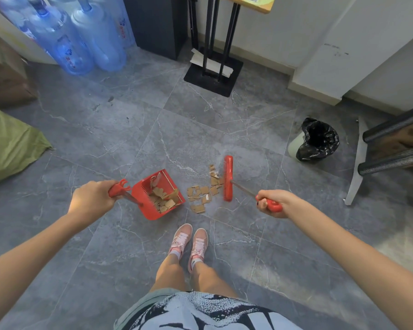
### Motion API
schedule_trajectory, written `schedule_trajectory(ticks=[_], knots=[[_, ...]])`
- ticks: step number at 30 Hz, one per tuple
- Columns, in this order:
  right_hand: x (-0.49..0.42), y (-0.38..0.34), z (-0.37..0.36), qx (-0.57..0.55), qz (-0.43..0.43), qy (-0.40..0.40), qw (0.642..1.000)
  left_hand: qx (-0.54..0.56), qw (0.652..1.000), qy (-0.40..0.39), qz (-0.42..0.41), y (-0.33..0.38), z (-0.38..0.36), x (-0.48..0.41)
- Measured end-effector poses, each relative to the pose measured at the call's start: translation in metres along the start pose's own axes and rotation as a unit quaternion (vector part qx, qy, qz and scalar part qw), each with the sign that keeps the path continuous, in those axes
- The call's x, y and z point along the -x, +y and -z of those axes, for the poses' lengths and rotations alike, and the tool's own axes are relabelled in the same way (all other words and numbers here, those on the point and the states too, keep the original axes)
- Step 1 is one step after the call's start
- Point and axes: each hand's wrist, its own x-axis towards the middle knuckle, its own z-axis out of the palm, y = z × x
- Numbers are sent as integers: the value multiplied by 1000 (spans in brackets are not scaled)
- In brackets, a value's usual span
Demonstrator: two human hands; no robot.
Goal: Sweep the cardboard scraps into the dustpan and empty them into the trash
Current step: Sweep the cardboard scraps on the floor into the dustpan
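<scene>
My left hand grips the red handle of a red dustpan that rests on the grey tile floor with several cardboard scraps inside. My right hand grips the red handle of a broom whose red head stands on the floor to the right of the pan. Loose cardboard scraps lie between the pan's open mouth and the broom head, some touching the bristles. A small trash bin lined with a black bag stands on the floor further right and beyond the broom.
Blue water jugs stand at the back left beside a dark cabinet. A black sign stand's base is at the back centre. A green sack lies at left, a chair at right. My pink shoes are just behind the scraps.
</scene>
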Motion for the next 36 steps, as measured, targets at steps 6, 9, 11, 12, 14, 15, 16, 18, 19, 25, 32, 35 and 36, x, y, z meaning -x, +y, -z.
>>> schedule_trajectory(ticks=[6,9,11,12,14,15,16,18,19,25,32,35,36], knots=[[-20,4,-7,158,95,72,980,-19,999,-27,-41,-6,-20,-5],[-37,7,-11,212,106,103,966,-32,997,-40,-56,-11,-28,-11],[-48,7,-13,242,97,124,957,-27,997,-41,-59,-13,-31,-15],[-53,6,-15,255,93,132,953,-22,997,-39,-59,-14,-33,-17],[-62,5,-19,280,84,139,946,-9,998,-42,-56,-15,-35,-21],[-65,5,-22,292,80,141,943,-2,998,-43,-55,-15,-36,-23],[-67,5,-26,302,75,142,940,5,998,-44,-54,-16,-37,-24],[-73,7,-34,314,69,142,936,14,997,-49,-55,-14,-40,-26],[-76,10,-38,321,63,139,935,15,997,-52,-57,-13,-42,-27],[-74,35,-60,354,49,113,927,23,996,-63,-67,-14,-51,-33],[-58,69,-91,371,54,62,925,15,994,-84,-67,-5,-64,-19],[-54,85,-111,382,64,38,921,14,994,-85,-70,2,-69,-12],[-54,92,-117,385,67,33,920,14,994,-83,-68,2,-69,-10]])
